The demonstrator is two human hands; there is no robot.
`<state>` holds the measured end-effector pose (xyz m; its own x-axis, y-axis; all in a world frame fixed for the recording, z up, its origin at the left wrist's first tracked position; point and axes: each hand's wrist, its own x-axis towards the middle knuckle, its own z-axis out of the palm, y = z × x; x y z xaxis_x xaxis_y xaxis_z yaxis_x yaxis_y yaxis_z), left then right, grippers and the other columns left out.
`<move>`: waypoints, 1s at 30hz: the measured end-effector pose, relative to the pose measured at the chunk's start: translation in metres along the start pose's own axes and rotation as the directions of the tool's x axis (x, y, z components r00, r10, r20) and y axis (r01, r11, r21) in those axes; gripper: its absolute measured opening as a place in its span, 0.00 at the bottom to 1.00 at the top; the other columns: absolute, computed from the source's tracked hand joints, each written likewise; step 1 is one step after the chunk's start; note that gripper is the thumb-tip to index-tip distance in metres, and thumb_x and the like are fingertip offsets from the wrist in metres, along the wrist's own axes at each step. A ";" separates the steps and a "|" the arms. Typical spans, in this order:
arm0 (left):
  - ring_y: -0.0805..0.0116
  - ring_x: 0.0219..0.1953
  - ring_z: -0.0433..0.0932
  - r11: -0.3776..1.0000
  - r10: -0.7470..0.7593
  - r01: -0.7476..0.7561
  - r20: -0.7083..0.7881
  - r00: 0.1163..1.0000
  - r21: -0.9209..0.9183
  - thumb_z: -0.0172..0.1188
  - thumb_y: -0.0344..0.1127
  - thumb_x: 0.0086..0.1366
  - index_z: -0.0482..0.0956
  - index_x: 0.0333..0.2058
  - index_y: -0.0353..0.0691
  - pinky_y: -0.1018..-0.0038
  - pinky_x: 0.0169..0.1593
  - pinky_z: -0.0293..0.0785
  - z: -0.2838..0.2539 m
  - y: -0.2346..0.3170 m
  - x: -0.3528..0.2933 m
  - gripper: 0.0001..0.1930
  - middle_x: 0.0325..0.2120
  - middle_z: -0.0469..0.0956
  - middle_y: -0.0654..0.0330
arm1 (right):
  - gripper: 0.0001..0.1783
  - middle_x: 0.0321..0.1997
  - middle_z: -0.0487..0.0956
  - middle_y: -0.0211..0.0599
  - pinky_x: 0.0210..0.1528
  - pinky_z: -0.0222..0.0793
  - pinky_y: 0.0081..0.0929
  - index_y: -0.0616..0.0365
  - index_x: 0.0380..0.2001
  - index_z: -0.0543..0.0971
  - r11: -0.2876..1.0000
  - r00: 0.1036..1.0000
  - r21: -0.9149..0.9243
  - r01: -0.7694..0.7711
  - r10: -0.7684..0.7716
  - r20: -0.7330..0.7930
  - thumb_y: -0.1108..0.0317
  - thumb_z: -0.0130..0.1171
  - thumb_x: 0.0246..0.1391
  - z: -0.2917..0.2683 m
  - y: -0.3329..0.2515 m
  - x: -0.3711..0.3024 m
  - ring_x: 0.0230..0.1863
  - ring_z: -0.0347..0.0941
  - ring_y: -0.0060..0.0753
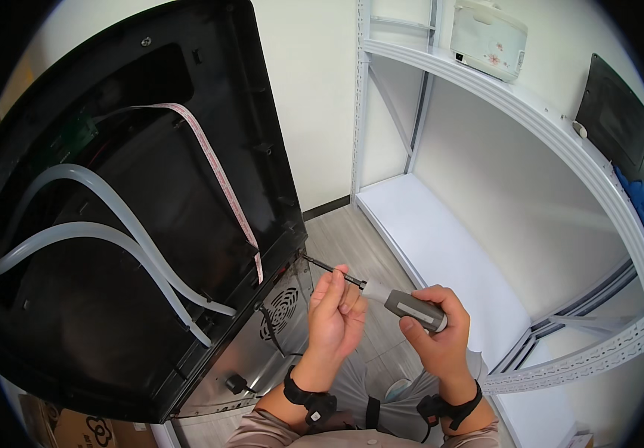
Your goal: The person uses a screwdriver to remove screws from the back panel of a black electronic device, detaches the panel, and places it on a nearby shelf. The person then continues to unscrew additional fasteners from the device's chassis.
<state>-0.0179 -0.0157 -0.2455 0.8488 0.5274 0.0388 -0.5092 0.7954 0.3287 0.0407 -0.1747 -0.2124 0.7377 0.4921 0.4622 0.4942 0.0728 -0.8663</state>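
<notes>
My right hand [445, 336] is wrapped round the grey and white handle of a power screwdriver [414, 309]. Its long dark shaft points left, and my left hand [331, 317] pinches that shaft between thumb and fingers. The screwdriver's tip meets the lower right corner of a large black panel [187, 299], where the panel joins a metal housing [225, 366]. Any screw at the tip is too small to make out. Two translucent hoses [101, 193] and a flat white-and-red ribbon cable [214, 164] run across the panel's inner side.
A round vent grille [280, 313] and a black cable [270, 328] are on the metal housing. White metal shelving [441, 254] stands to the right, with a white box-shaped device [488, 41] and a dark flat panel [618, 116] on top. A cardboard box [87, 429] sits lower left.
</notes>
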 end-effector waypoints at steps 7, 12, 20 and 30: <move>0.82 0.19 0.52 1.000 -0.019 0.019 -0.010 1.000 0.017 0.52 0.38 0.72 0.73 0.38 0.39 0.81 0.24 0.51 0.000 0.001 0.000 0.09 0.16 0.55 0.73 | 0.23 0.43 0.77 0.43 0.41 0.72 0.25 0.58 0.42 0.77 0.940 0.944 -0.128 0.317 -0.299 0.144 0.82 0.67 0.38 -0.006 -0.004 0.010 0.38 0.76 0.35; 0.82 0.17 0.49 0.997 0.045 -0.048 0.046 0.998 0.065 0.54 0.40 0.71 0.74 0.36 0.38 0.80 0.23 0.47 -0.006 0.000 0.004 0.10 0.15 0.54 0.74 | 0.22 0.44 0.76 0.40 0.35 0.72 0.22 0.60 0.43 0.77 0.945 0.948 -0.089 0.315 -0.309 0.074 0.82 0.65 0.40 -0.001 -0.015 0.014 0.35 0.74 0.29; 0.82 0.16 0.48 0.991 0.037 -0.044 0.055 0.998 0.128 0.50 0.41 0.73 0.77 0.38 0.41 0.80 0.23 0.48 -0.004 -0.001 0.003 0.11 0.14 0.52 0.74 | 0.13 0.35 0.77 0.34 0.24 0.64 0.15 0.63 0.41 0.73 0.871 0.901 0.232 -0.434 0.416 0.122 0.63 0.56 0.61 -0.012 -0.005 0.001 0.28 0.69 0.15; 0.82 0.17 0.48 0.994 -0.005 0.005 -0.001 1.000 0.109 0.49 0.41 0.73 0.75 0.41 0.37 0.80 0.23 0.49 0.007 0.005 0.002 0.13 0.15 0.52 0.74 | 0.19 0.39 0.71 0.33 0.40 0.64 0.18 0.61 0.41 0.72 0.991 0.997 0.117 0.065 -0.061 -0.036 0.79 0.64 0.43 0.000 -0.006 0.003 0.36 0.68 0.21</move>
<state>-0.0180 -0.0129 -0.2376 0.8509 0.5240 0.0365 -0.4869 0.7606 0.4294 0.0401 -0.1735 -0.2063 0.7220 0.4552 0.5211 0.4840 0.2060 -0.8505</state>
